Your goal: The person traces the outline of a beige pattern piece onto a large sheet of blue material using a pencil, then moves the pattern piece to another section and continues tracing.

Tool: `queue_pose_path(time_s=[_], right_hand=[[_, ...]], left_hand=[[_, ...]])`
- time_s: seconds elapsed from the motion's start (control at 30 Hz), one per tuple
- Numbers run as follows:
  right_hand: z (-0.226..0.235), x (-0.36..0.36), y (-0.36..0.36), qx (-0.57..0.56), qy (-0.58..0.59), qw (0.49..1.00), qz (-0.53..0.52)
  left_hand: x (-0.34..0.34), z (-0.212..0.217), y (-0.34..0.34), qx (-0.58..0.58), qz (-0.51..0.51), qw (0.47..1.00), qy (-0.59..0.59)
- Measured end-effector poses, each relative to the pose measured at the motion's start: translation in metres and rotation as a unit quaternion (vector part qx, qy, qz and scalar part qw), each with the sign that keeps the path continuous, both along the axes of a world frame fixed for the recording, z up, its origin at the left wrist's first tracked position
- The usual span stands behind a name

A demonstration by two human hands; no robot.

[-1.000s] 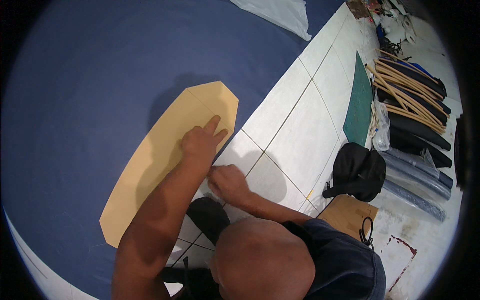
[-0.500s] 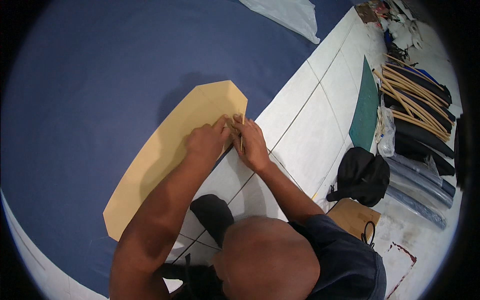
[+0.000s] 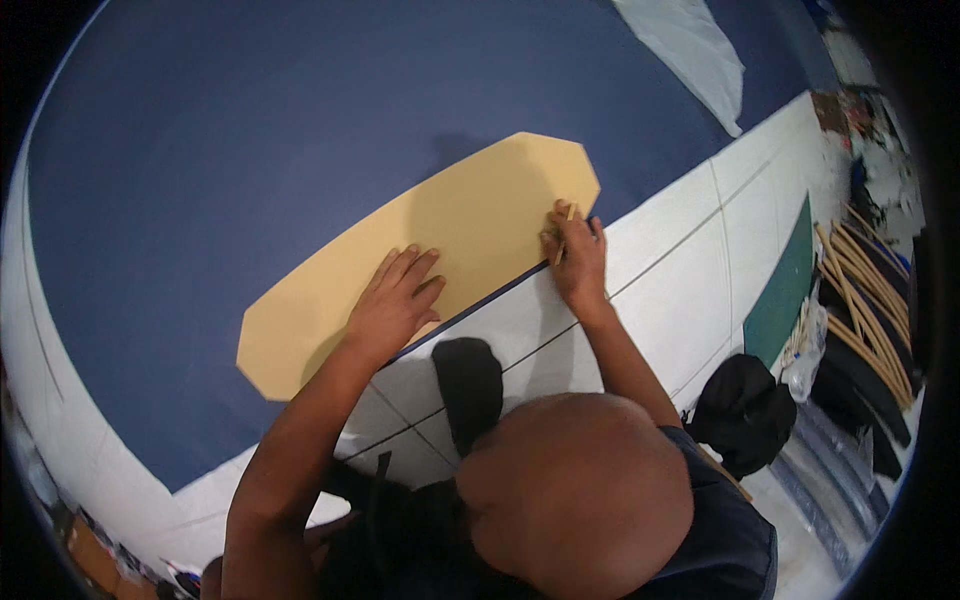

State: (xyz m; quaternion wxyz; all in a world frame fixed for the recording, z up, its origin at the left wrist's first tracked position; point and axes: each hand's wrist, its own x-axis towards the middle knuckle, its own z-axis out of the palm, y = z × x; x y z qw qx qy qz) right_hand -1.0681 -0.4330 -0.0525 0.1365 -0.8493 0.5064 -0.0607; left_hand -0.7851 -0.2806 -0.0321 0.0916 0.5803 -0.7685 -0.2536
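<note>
A tan board-like pattern piece (image 3: 460, 215), long and with cut-off corners, lies flat on dark blue cloth (image 3: 250, 150). My left hand (image 3: 395, 300) rests on it near its closer edge, fingers spread, holding nothing. Over the right end of the piece, my right hand (image 3: 580, 255) has its fingers closed around a thin, pale pencil-like stick (image 3: 571, 211). The stick's lower part is partly hidden by the fingers. Along the piece's near side, a narrow strip of the blue cloth shows.
White floor tiles (image 3: 665, 250) border the cloth. A translucent plastic sheet (image 3: 690, 60) lies at the far right of it. Farther right are a green mat (image 3: 785, 285), several tan strips (image 3: 865, 290), a black bag (image 3: 745, 410) and wrapped rolls (image 3: 820, 480). My dark-socked foot (image 3: 468, 390) is close by.
My left hand has moved away from the right hand, leftward along the piece, and its fingers have spread. My right hand still holds the stick. The whole view has turned.
</note>
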Motion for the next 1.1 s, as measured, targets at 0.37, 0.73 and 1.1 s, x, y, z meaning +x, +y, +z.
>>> queue_pose_path(time_s=[0.37,0.73,1.1], right_hand=[[-0.007,-0.005,-0.004,-0.015,0.024,0.999,0.04],[0.001,-0.017,-0.019,-0.037,0.085,0.995,0.049],[0.059,0.208,0.161,0.354,-0.044,0.857,0.372]], left_hand=[[0.103,0.027,0.157,0.092,0.063,0.983,-0.146],[0.129,0.027,0.137,0.076,-0.023,0.99,-0.121],[0.141,0.025,0.125,0.111,-0.069,0.982,-0.136]])
